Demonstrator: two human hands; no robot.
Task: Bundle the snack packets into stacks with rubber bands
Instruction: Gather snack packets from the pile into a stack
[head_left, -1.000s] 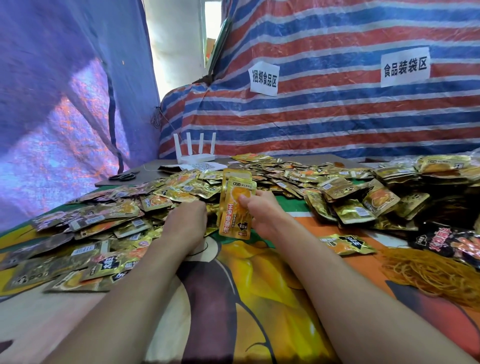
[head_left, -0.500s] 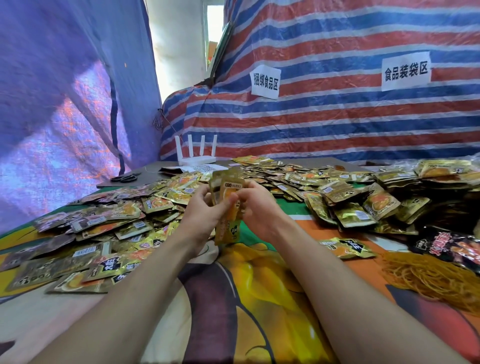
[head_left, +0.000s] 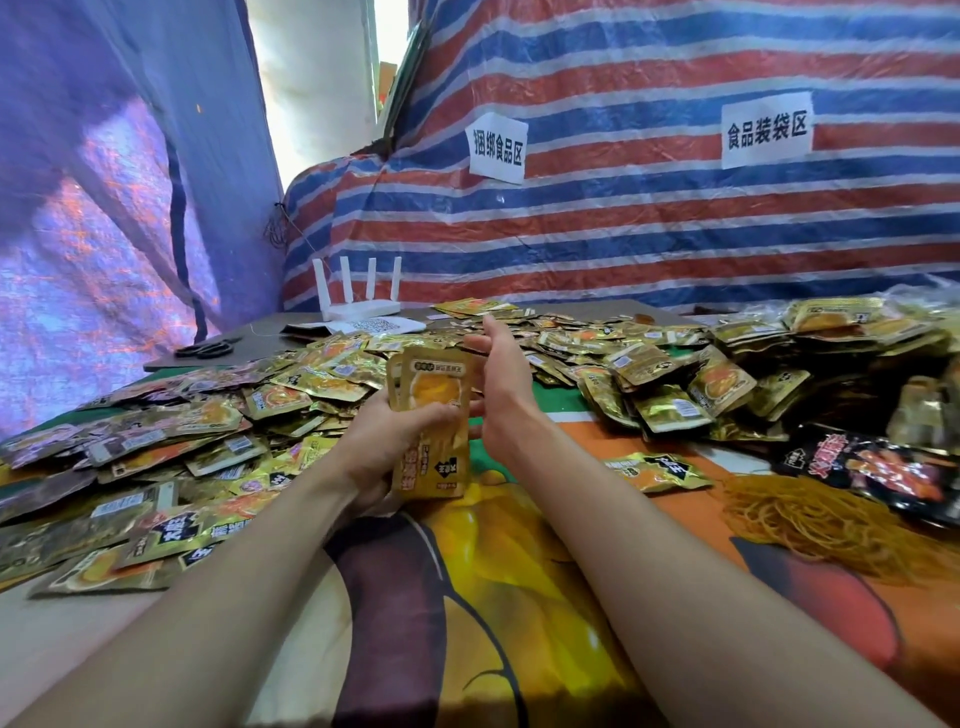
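Note:
My left hand (head_left: 387, 441) grips a small upright stack of gold snack packets (head_left: 431, 410) above the printed table cover, thumb across its front. Just right of the stack, my right hand (head_left: 498, 374) is raised with its fingers straight and holds nothing; its palm side faces the stack's edge. Several loose gold packets (head_left: 218, 415) lie heaped across the left and back of the table, and one lone gold packet (head_left: 657, 470) lies flat right of my right forearm. A pile of yellow rubber bands (head_left: 810, 519) sits at the right.
Bundled gold packets (head_left: 841, 325) are piled at the far right, with black and red packets (head_left: 883, 467) in front of them. A white router (head_left: 358, 306) and black scissors (head_left: 205, 348) stand at the back left. Striped tarp walls close in the table.
The packets passed from my right hand to my left. The left hand came up off the pile and took hold of the stack; the right hand let go and opened beside it.

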